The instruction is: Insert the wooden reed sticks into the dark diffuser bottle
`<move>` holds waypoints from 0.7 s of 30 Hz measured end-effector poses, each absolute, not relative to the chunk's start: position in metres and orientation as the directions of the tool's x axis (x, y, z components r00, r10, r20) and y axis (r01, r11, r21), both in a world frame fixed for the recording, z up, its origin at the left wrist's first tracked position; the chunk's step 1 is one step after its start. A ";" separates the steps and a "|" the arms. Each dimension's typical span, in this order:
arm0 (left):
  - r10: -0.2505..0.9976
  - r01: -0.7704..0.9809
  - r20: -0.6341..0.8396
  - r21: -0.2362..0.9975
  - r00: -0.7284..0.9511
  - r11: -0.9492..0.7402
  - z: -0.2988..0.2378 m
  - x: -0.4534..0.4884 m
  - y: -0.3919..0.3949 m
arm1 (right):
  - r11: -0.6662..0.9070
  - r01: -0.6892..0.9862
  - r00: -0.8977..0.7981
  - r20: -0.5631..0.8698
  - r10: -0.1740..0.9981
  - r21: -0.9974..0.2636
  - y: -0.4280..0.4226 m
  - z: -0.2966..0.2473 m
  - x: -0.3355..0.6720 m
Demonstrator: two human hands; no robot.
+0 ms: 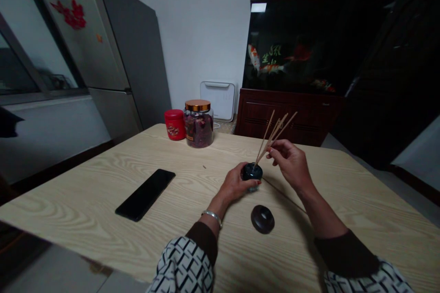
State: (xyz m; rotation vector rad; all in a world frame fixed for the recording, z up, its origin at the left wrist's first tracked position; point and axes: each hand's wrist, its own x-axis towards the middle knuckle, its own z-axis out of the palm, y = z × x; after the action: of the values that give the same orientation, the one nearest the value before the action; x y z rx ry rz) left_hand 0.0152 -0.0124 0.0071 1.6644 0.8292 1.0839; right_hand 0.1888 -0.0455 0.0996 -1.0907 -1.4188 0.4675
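A small dark glass diffuser bottle (pixel 252 172) stands on the wooden table, with my left hand (pixel 237 184) wrapped around its side. Several thin reed sticks (pixel 269 138) rise from the bottle's neck and fan out toward the upper right. My right hand (pixel 288 160) pinches at the reeds between thumb and fingers, above the bottle. A dark round lid with a hole (pixel 262 219) lies on the table just in front of the bottle. One more thin stick (pixel 283 194) lies on the table, partly hidden behind my right forearm.
On the left of the table (pixel 85 192) lies a black phone (pixel 146 194). At the back edge stand a red canister (pixel 175 124) and a large jar with a copper-coloured lid (pixel 199 123). Beyond are a grey refrigerator (pixel 134 36), a white panel (pixel 218 100) and an aquarium (pixel 292 46).
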 end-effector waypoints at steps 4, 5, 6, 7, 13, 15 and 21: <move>0.871 -0.011 0.304 0.946 0.386 -0.325 0.006 0.016 -0.013 | 0.412 0.518 0.091 0.528 0.845 -0.749 -0.041 0.084 0.184; 0.868 -0.026 0.301 0.948 0.394 -0.317 0.006 0.016 -0.013 | 0.399 0.538 0.078 0.516 0.853 -0.742 -0.040 0.082 0.183; 0.869 -0.038 0.298 0.950 0.396 -0.309 0.005 0.016 -0.012 | 0.391 0.547 0.066 0.504 0.861 -0.740 -0.039 0.080 0.184; 0.870 -0.041 0.296 0.952 0.394 -0.305 0.005 0.016 -0.012 | 0.387 0.545 0.055 0.492 0.869 -0.744 -0.038 0.079 0.185; 0.878 -0.014 0.293 0.950 0.379 -0.311 0.008 0.017 -0.013 | 0.325 0.567 -0.048 0.363 0.930 -0.757 -0.034 0.082 0.208; 0.874 -0.024 0.296 0.950 0.387 -0.311 0.009 0.017 -0.014 | 0.266 0.692 -0.115 0.261 0.958 -0.671 -0.037 0.083 0.219; 0.868 -0.055 0.294 0.953 0.400 -0.298 0.008 0.017 -0.016 | 0.025 0.977 -0.047 -0.101 0.994 -0.211 -0.050 0.077 0.245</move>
State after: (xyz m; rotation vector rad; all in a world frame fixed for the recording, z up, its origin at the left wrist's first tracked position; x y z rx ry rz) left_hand 0.0165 -0.0163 0.0085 1.6033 0.7368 1.0950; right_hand 0.2453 -0.0500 0.0767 -2.1156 -2.1935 0.3428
